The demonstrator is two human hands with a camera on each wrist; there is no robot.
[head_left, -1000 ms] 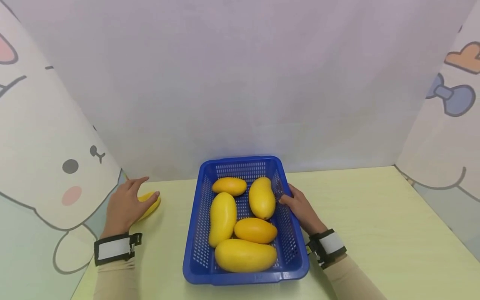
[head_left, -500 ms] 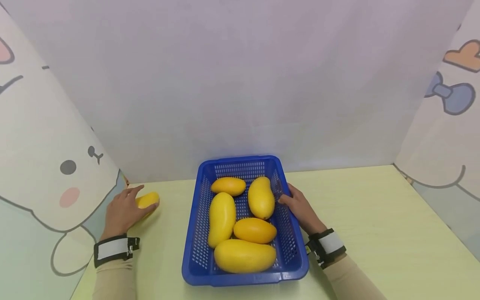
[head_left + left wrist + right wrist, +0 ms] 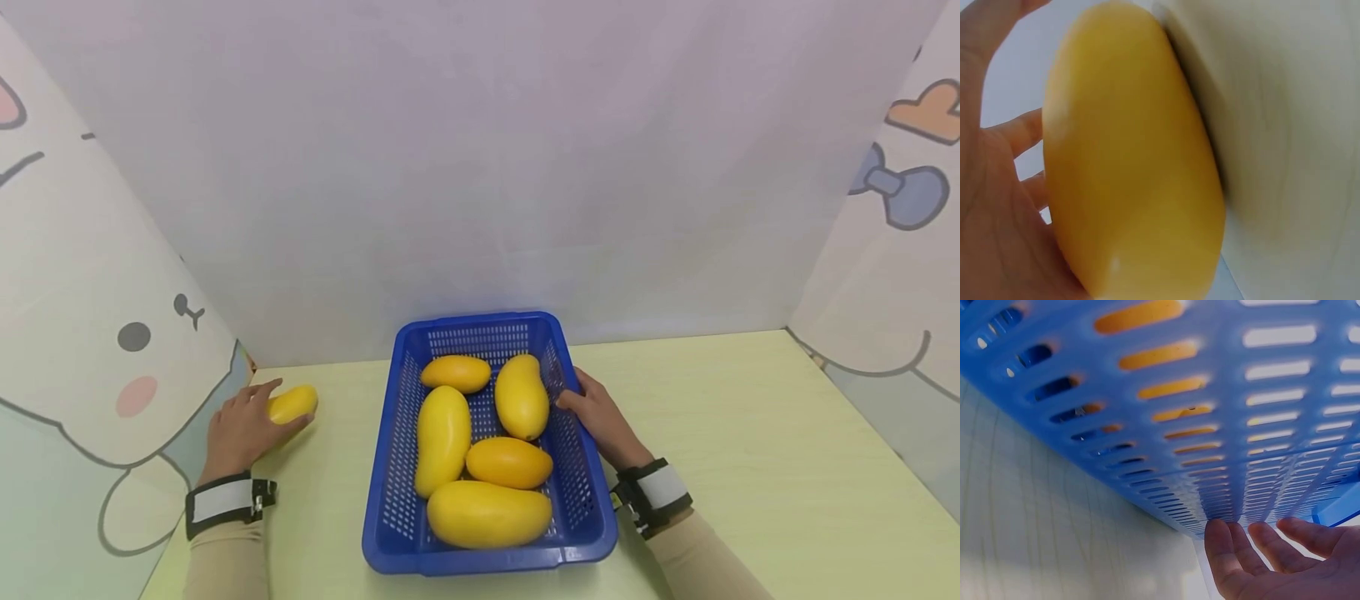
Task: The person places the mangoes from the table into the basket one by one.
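A yellow mango [image 3: 293,404] lies on the table at the left, and my left hand [image 3: 243,429] holds it between the thumb on the near side and the fingers on the far side. Up close in the left wrist view, the mango [image 3: 1132,156] sits against the palm, its other side along the tabletop. My right hand [image 3: 603,421] grips the right side of a blue plastic basket [image 3: 491,560], thumb over the rim. From the right wrist view, the fingertips [image 3: 1219,534] press the slotted outer wall. Several yellow and orange mangoes [image 3: 490,514] lie inside the basket.
The pale wood-grain table [image 3: 720,433] extends to both sides of the basket. Behind it rises a plain whitish wall [image 3: 480,167]. Side panels with cartoon prints [image 3: 135,337] stand at left and right, the left one close beside the left hand.
My left hand has lowered its fingers onto the mango and closed around it, with the mango shifting slightly. The right hand and the basket stay in place.
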